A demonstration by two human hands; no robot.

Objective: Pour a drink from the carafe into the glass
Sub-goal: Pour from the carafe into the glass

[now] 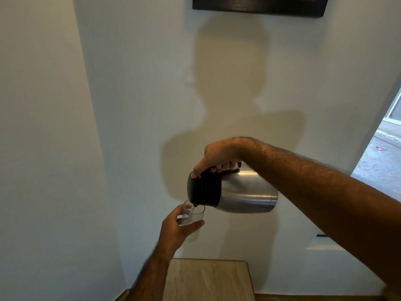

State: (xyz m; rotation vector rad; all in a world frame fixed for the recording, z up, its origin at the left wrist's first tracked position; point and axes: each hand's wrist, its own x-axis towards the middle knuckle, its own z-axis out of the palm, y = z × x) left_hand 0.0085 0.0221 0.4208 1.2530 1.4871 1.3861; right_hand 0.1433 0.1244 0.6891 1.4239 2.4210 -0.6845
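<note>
Steel carafe (243, 192) tipped over held glass (193, 216), wooden table (206, 279) below

A small light-wood desk (208, 279) stands at the bottom of the view, its far edge against the pale wall. Its top shows a faint, streaky grain and squared corners. Only the far part of the top falls inside the picture; the near part runs out of view. To either side of it, a strip of wooden floor (303, 297) meets the foot of the wall.
</note>
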